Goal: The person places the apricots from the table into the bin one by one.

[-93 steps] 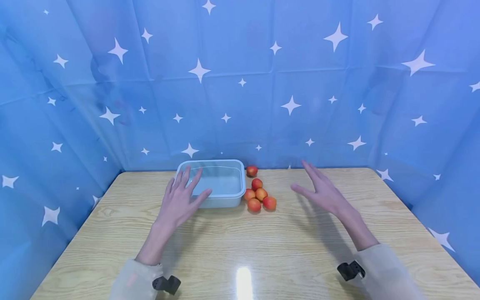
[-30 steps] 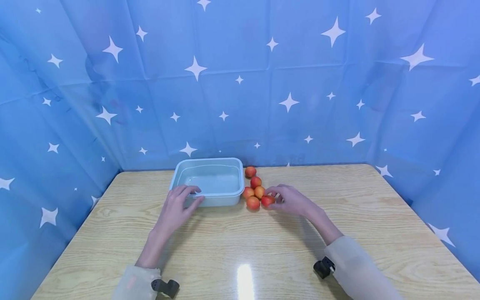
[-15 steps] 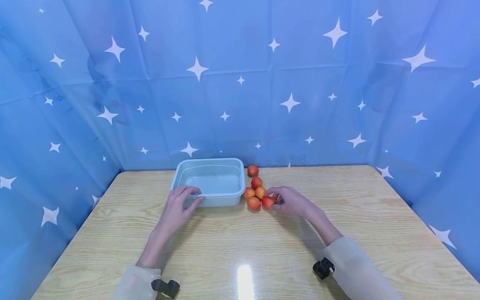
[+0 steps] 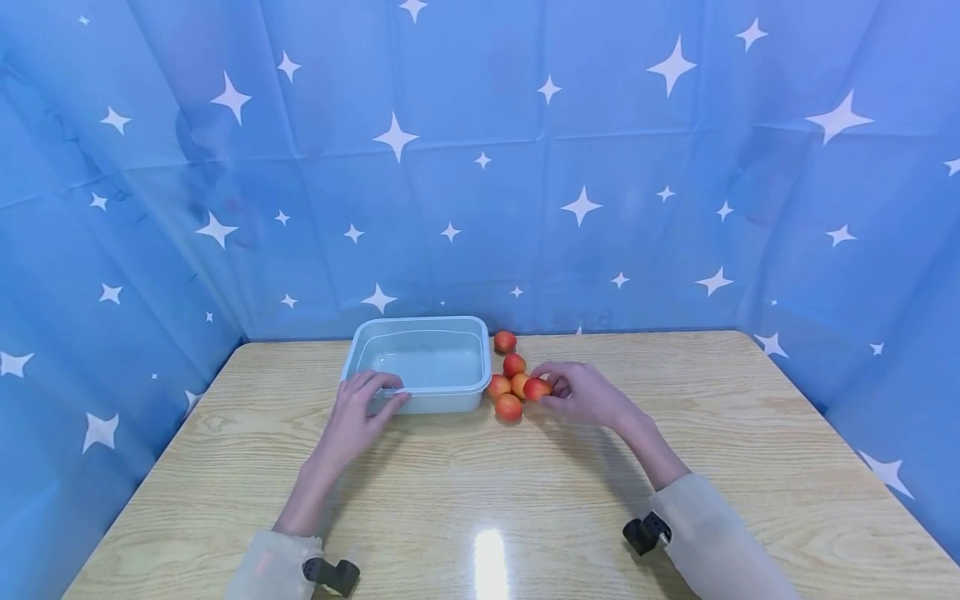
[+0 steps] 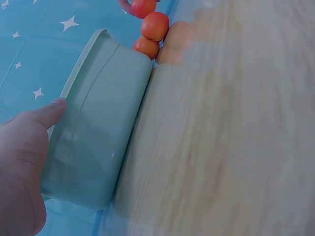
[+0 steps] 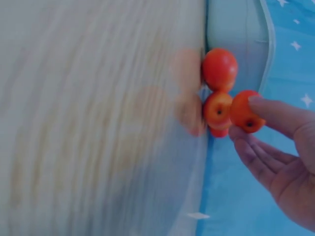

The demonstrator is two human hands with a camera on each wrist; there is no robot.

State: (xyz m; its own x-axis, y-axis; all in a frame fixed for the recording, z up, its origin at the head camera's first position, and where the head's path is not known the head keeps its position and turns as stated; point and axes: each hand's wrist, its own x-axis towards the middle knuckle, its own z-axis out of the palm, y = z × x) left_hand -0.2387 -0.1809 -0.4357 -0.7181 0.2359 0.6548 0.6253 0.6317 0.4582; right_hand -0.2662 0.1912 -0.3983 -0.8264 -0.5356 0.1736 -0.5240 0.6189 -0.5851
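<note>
Tub (image 4: pixel 427 402) has its near left corner hidden by the left hand (image 4: pixel 352 419), which pinches the near rim, its fingers mostly out of sight in the left wrist view. Right of the tub, the right hand (image 4: pixel 587 393) pinches a round red fruit (image 4: pixel 536 389), partly covering it; five other glossy fruits (image 4: pixel 508 407) sit along the tub's right side, one partly masked. The tub looks like smooth blue plastic, round-cornered; the bench (image 4: pixel 420 500) before it has streaky wood grain.
</note>
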